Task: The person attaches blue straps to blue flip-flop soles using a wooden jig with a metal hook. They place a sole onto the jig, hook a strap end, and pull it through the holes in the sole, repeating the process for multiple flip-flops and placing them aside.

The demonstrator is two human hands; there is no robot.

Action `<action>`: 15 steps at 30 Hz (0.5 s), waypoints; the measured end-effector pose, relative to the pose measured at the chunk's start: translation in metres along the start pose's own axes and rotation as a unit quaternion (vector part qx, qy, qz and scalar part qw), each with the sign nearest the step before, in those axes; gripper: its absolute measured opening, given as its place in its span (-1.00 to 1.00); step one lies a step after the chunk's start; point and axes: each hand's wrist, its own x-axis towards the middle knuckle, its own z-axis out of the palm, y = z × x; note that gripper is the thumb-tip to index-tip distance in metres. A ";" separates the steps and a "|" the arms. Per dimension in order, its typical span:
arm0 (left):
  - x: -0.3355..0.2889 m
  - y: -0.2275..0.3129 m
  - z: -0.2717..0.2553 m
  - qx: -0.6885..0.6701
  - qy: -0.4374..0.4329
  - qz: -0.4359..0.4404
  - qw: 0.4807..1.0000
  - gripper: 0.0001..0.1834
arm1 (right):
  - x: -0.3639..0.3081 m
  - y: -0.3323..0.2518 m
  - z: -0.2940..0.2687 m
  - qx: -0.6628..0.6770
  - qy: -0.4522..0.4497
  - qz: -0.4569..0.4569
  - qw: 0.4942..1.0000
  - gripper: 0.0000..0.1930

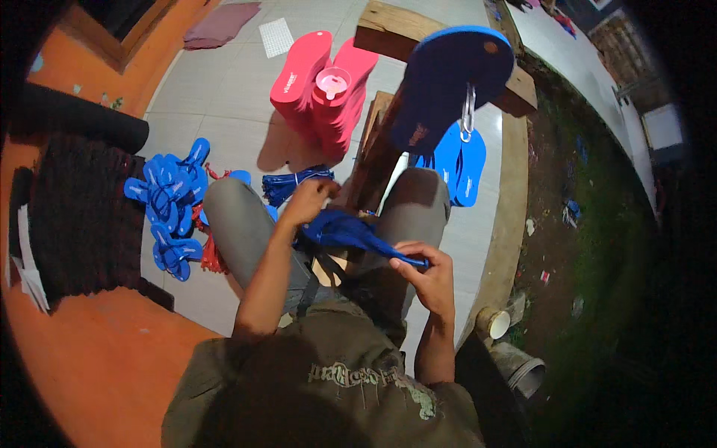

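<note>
A dark blue flip-flop strap (355, 233) stretches across my lap, its free end reaching right. My right hand (432, 278) pinches that end between thumb and fingers. Above the strap's left part is my left hand (308, 201), fingers curled; whatever they hold, if anything, is hidden. Just beyond it lies a tied bundle of blue straps (295, 185) on the floor. In front of me, a blue flip-flop sole (448, 82) sits on a wooden stand (385, 31), with a looped metal tool (468, 112) at its face.
Finished-looking blue flip-flops (170, 187) lie piled at the left beside red straps (213, 255). Pink soles (302, 71) stand stacked ahead, with a small pink cup (333, 82) on top. More blue soles (469, 164) are right of the stand. Dark stacked material (89, 216) lines the left wall.
</note>
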 end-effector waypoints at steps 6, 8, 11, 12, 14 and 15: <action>-0.059 0.171 0.005 -0.049 -0.190 0.211 0.958 -0.68 | 0.033 0.008 0.006 -0.183 -0.087 -0.162 0.966 -0.82; -0.066 0.167 0.013 -0.059 -0.084 0.190 0.976 -0.71 | 0.040 -0.009 0.015 -0.149 -0.043 -0.129 0.979 -0.82; -0.067 0.163 0.025 -0.111 0.003 0.100 0.989 -0.72 | 0.040 -0.001 0.021 -0.156 0.054 -0.078 0.983 -0.81; -0.066 0.162 0.024 -0.101 0.008 0.077 0.992 -0.72 | 0.040 -0.003 0.020 -0.183 0.070 -0.086 0.977 -0.81; -0.067 0.163 0.018 -0.082 0.021 0.029 0.996 -0.71 | 0.041 -0.009 0.019 -0.238 0.097 -0.101 0.961 -0.78; -0.065 0.160 0.021 -0.098 0.041 0.028 0.994 -0.73 | 0.044 -0.016 0.015 -0.271 0.062 -0.138 0.951 -0.77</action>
